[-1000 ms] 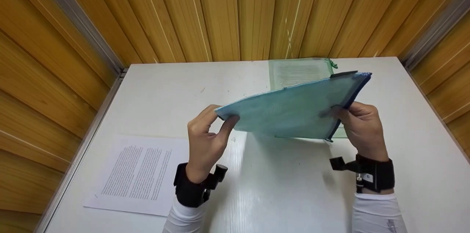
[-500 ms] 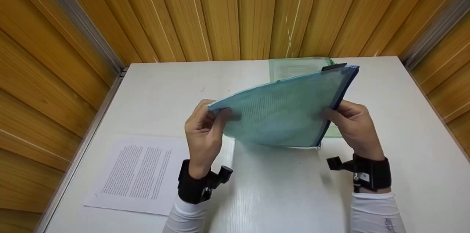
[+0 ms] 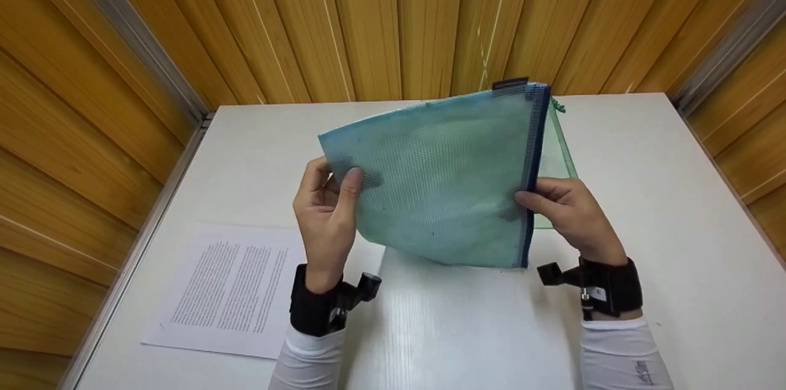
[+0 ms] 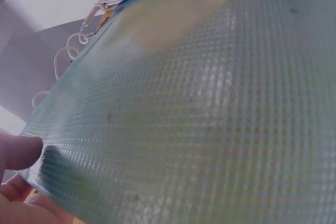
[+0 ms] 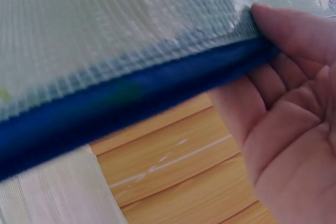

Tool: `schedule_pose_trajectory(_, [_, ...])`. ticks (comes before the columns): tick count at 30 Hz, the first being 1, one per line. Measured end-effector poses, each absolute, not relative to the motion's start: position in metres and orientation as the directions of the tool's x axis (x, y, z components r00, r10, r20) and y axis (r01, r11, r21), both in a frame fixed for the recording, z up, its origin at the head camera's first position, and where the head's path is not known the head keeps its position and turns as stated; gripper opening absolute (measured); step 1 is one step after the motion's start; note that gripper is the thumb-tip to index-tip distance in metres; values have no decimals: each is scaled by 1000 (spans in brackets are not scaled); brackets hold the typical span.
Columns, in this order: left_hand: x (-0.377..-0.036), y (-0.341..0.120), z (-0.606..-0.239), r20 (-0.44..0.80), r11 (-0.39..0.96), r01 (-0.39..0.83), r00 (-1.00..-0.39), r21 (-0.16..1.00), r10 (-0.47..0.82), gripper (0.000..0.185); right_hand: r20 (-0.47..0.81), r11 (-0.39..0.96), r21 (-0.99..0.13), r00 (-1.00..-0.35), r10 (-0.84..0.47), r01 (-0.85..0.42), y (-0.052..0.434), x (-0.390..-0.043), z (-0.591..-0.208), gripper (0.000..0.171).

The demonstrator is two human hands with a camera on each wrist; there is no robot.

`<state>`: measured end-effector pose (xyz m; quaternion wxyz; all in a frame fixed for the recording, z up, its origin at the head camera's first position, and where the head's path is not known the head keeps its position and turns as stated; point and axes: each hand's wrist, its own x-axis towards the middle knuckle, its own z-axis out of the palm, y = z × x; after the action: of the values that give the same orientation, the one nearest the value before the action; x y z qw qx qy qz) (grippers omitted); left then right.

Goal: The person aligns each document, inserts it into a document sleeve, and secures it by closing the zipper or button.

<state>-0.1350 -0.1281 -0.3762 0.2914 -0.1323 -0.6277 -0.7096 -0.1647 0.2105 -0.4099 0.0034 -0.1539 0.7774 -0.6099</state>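
A: Starting from the left, what lies on the white table [image 3: 645,150]?

B: A printed sheet [image 3: 230,288], flat near the left edge, well apart from the hands.

A: And the container?

B: A blue mesh zip pouch [image 3: 442,181], held up off the table between both hands, tilted steeply so its broad face is toward the head camera. Nothing inside it can be made out; the mesh is see-through (the wrist views show only weave and light coming through it).

A: The left hand [image 3: 325,218]?

B: It pinches the pouch's left edge: the thumb [image 3: 353,184] is pressed on the near face, and the other fingers are curled behind the mesh. The left wrist view shows a fingertip at the pouch's [image 4: 199,119] corner.

A: The right hand [image 3: 568,212]?

B: It grips the right edge, thumb on the near face, fingers wrapped behind the dark blue zipper band [image 3: 533,169]. The right wrist view shows the thumb [image 5: 294,30] on that band [image 5: 131,95].

A: How does the pouch look?

B: Pale blue-green with a fine grid weave and a black tab [image 3: 509,83] at its top right corner.

A: Anything behind it?

B: A green pouch [image 3: 559,150] with paper in it, lying on the table, mostly hidden.
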Motion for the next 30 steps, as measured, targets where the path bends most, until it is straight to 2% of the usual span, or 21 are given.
schedule_pose_trajectory(5, [-143, -132, -382, 478, -29, 484, -870, 874, -118, 38, 188, 50, -979, -971, -149, -197, 205, -166, -412, 16])
schedule_pose_trajectory(10, [-158, -141, -393, 395, 23, 395, -919, 918, 13, 37, 195, -95, -978, -974, -112, -185, 200, -169, -416, 21])
schedule_pose_trajectory(20, [-178, -159, -415, 218, 110, 241, -958, 964, 186, 29, 124, -200, -973, -992, -13, -119, 190, -178, -425, 20])
schedule_pose_trajectory(24, [-181, -158, -420, 186, 148, 214, -965, 965, 184, 28, 88, -197, -976, -995, 42, -95, 185, -180, -426, 19])
schedule_pose_trajectory(30, [-184, -152, -424, 195, 171, 204, -978, 964, 67, 15, 86, -162, -982, -994, 70, -96, 176, -182, -428, 18])
